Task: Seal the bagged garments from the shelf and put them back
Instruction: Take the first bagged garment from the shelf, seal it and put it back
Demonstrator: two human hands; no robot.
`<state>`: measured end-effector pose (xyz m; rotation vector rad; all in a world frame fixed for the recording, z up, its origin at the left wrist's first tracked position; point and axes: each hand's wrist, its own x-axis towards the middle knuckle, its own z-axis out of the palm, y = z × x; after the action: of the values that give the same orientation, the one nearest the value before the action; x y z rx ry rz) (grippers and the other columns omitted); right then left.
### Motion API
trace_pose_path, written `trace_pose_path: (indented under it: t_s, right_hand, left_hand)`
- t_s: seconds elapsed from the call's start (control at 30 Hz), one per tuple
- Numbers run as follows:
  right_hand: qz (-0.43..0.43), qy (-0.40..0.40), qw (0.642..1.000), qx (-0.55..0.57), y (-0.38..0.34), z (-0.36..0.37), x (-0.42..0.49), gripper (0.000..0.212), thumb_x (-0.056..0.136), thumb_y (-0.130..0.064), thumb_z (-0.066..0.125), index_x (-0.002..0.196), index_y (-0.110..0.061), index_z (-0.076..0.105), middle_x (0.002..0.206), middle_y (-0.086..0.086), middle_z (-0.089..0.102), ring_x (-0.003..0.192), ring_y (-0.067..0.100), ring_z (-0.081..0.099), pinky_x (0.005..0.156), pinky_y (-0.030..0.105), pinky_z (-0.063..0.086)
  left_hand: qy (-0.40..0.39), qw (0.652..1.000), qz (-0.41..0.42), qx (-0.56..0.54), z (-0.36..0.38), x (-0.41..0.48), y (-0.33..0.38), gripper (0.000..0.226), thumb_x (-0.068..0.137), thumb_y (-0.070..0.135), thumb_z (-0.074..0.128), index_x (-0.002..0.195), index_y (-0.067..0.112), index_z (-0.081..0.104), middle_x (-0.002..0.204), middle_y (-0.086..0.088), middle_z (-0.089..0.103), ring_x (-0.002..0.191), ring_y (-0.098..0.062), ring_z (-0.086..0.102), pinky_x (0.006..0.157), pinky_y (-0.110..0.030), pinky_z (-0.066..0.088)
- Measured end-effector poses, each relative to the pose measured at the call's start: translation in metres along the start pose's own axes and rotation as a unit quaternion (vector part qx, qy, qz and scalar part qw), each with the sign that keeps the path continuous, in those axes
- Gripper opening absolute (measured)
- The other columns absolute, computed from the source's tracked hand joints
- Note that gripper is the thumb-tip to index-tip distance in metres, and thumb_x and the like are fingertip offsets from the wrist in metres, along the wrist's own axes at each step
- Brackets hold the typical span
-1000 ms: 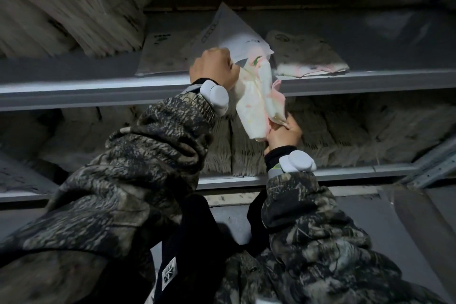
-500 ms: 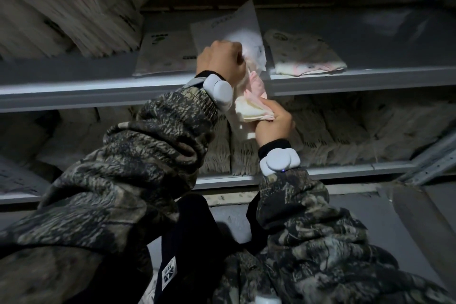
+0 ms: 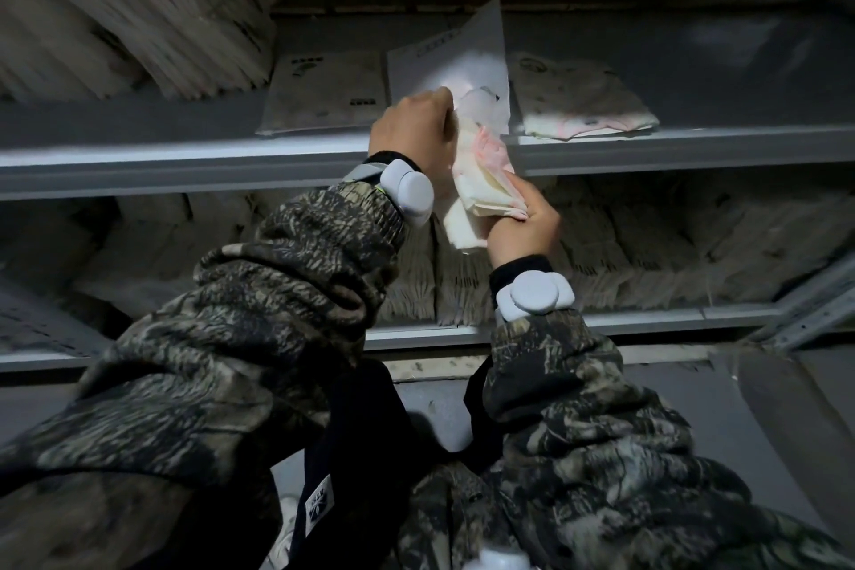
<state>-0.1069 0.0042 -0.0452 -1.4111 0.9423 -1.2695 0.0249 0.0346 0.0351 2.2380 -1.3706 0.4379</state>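
A cream and pink garment (image 3: 481, 185) is bunched between both hands in front of the grey shelf's front edge (image 3: 185, 162). My left hand (image 3: 414, 130) grips the mouth of a translucent white plastic bag (image 3: 455, 56) that stands up over the shelf, with the garment's top end inside it. My right hand (image 3: 523, 227) clutches the garment's lower end from below. A flat printed bag (image 3: 324, 93) lies on the shelf to the left. A folded garment in a bag (image 3: 578, 102) lies on the shelf to the right.
Leaning stacks of bagged garments (image 3: 139, 5) fill the shelf's left side. The lower shelf (image 3: 647, 319) holds rows of upright packs (image 3: 647, 245). A metal brace (image 3: 814, 310) runs at the right. Grey floor (image 3: 694, 407) lies below.
My right hand has risen, pushing the hanging garment up into the bag. The garment is now bunched shorter. The bag's top has swung more upright.
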Motion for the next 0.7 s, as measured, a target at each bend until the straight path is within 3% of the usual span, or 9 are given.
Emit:
trace_pose_path:
  t_s: [0.13, 0.27, 0.4, 0.6, 0.7]
  right_hand:
    - [0.017, 0.008, 0.999, 0.03, 0.001, 0.0, 0.0, 0.045, 0.079, 0.022, 0.046, 0.112, -0.001, 0.068, 0.098, 0.008, 0.068, 0.093, 0.014, 0.061, 0.07, 0.002, 0.046]
    - [0.027, 0.003, 0.998, 0.055, -0.003, -0.002, -0.001, 0.041, 0.079, 0.021, 0.048, 0.11, 0.002, 0.067, 0.093, 0.008, 0.066, 0.089, 0.015, 0.059, 0.075, 0.016, 0.049]
    - [0.068, 0.011, 0.993, 0.094, -0.002, -0.005, 0.005, 0.033, 0.08, 0.019, 0.05, 0.106, 0.007, 0.066, 0.08, 0.005, 0.062, 0.083, 0.016, 0.055, 0.078, 0.029, 0.05]
    - [0.086, 0.076, 0.982, 0.151, -0.004, -0.003, 0.011, 0.038, 0.077, 0.023, 0.039, 0.095, 0.006, 0.068, 0.068, 0.0, 0.058, 0.075, 0.018, 0.053, 0.069, 0.028, 0.05]
    - [0.071, 0.09, 0.983, 0.142, 0.0, -0.007, 0.013, 0.037, 0.071, 0.016, 0.045, 0.093, 0.001, 0.07, 0.067, -0.005, 0.06, 0.076, 0.018, 0.054, 0.073, 0.034, 0.05]
  left_hand:
    - [-0.033, 0.998, -0.036, 0.029, 0.008, -0.002, -0.01, 0.014, 0.088, 0.018, 0.044, 0.096, 0.015, 0.054, 0.102, -0.01, 0.063, 0.086, -0.037, 0.058, 0.065, -0.039, 0.044]
    - [-0.066, 0.992, -0.092, 0.055, 0.024, -0.009, -0.027, 0.019, 0.091, 0.027, 0.046, 0.099, 0.012, 0.055, 0.103, -0.014, 0.063, 0.087, -0.038, 0.058, 0.066, -0.037, 0.041]
    - [-0.081, 0.989, -0.122, 0.036, 0.032, -0.017, -0.036, 0.025, 0.093, 0.031, 0.042, 0.086, 0.011, 0.054, 0.087, -0.017, 0.059, 0.072, -0.035, 0.051, 0.06, -0.035, 0.036]
    - [-0.079, 0.996, -0.03, 0.035, 0.029, -0.033, -0.012, 0.022, 0.092, 0.027, 0.041, 0.077, 0.011, 0.047, 0.074, -0.01, 0.051, 0.066, -0.031, 0.044, 0.056, -0.035, 0.032]
    - [-0.071, 0.997, 0.003, 0.0, 0.034, -0.041, -0.001, 0.025, 0.091, 0.026, 0.042, 0.07, 0.012, 0.041, 0.07, -0.01, 0.053, 0.064, -0.033, 0.046, 0.055, -0.035, 0.029]
